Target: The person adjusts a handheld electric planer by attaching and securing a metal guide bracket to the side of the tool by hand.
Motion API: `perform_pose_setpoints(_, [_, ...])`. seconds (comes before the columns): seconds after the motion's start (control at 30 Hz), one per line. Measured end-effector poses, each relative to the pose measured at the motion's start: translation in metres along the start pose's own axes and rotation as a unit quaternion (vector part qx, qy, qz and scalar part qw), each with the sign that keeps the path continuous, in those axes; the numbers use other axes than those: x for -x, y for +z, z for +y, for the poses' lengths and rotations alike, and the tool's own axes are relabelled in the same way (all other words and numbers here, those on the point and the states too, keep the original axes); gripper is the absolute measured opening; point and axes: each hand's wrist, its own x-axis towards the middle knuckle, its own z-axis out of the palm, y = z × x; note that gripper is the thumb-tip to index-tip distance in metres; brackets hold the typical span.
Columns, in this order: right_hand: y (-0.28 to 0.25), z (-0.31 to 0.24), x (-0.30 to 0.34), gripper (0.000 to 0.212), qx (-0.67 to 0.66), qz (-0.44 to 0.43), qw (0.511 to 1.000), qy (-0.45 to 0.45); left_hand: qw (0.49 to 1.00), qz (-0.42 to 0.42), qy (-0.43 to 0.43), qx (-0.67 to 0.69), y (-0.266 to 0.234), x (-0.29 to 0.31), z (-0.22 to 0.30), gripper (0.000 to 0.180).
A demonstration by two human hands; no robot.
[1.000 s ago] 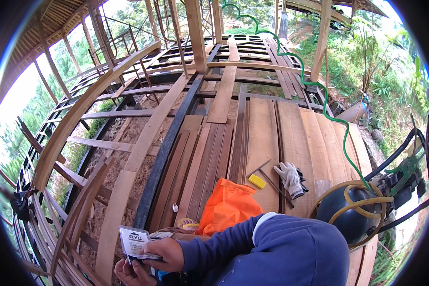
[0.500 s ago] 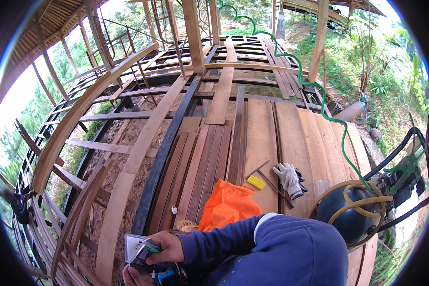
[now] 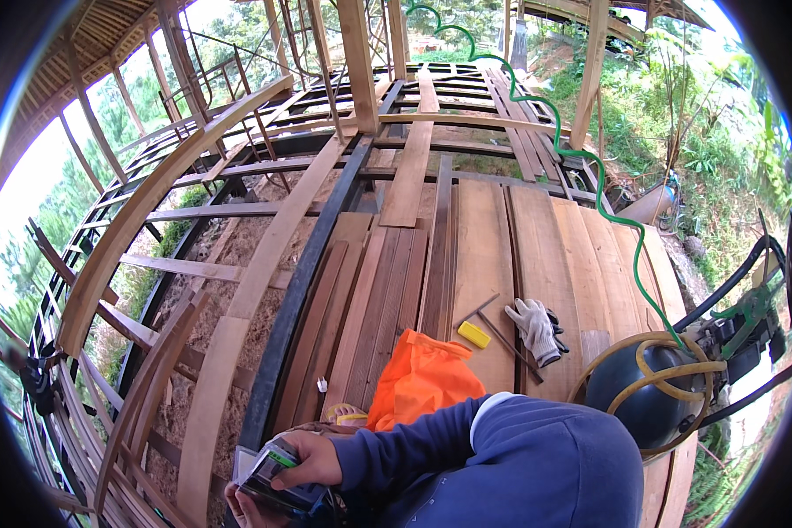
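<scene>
Low at the front, my right hand (image 3: 315,459) is closed round a dark boxy object with a green strip (image 3: 266,473); its exact kind does not show. Its near side rests in my left hand (image 3: 245,510), whose fingers curl from below and are partly cut off by the lower rim. A clear plastic piece (image 3: 245,459) sticks out beside the dark object. Orange cloth (image 3: 424,383) lies bunched just beyond my right sleeve. Next to it shows part of a foot in a yellow sandal (image 3: 345,412).
White work gloves (image 3: 535,329), a yellow block (image 3: 474,334) and a T-shaped metal tool (image 3: 509,333) lie on wide planks (image 3: 480,264). A dark tank (image 3: 638,387) with a green hose (image 3: 635,255) stands right. Open gaps between beams (image 3: 220,211) lie left.
The dark object has tilted in my hands, and the clear piece shows less beside it. A blue part visible under my right hand before is now mostly hidden.
</scene>
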Motion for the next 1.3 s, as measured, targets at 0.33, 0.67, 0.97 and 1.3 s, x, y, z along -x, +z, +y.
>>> perform_pose_setpoints(0.33, [0.017,0.001,0.01,0.023,0.018,0.05,0.999,-0.008,0.988,0.133,-0.014,-0.078,0.013,-0.01,0.023,0.034])
perform_pose_setpoints(0.67, [0.021,-0.003,0.013,0.021,0.071,0.081,0.994,-0.015,0.998,0.055,-0.023,0.029,0.014,-0.006,0.034,0.032])
perform_pose_setpoints(0.97, [0.016,-0.016,0.013,0.024,0.077,0.085,0.993,0.005,0.998,0.026,-0.01,0.051,0.005,-0.006,0.02,0.04])
perform_pose_setpoints(1.3, [0.013,-0.019,0.015,0.026,0.098,0.083,0.991,0.024,0.991,-0.095,-0.012,0.089,-0.008,-0.016,0.017,0.038])
